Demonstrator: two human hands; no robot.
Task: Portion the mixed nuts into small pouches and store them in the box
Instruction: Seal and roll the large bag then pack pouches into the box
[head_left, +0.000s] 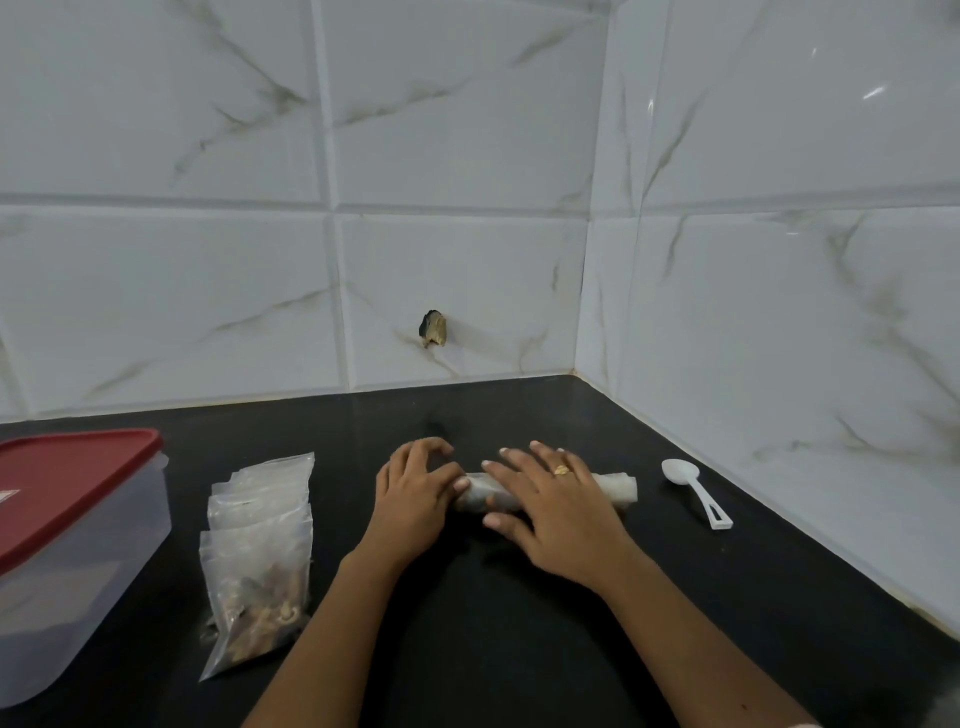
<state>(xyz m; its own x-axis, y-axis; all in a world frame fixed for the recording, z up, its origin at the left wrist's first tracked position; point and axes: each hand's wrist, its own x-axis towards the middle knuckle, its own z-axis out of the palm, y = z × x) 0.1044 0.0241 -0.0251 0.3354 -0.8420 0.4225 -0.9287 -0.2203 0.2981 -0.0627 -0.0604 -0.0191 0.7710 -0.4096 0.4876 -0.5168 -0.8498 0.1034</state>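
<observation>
left grip (415, 499) curled on rolled bag (613, 488)

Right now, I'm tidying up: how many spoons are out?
1. The spoon lies on the counter near the right wall, right of the rolled bag. Others may be hidden.

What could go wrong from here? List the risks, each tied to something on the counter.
1. The rolled bag, held at its end by the left hand and pressed by the right hand, may unroll once released.
2. The pouches lie in a loose, overlapping pile and could slide apart when lifted.
3. The box has its red lid on, so storing them needs a free hand first.
</observation>
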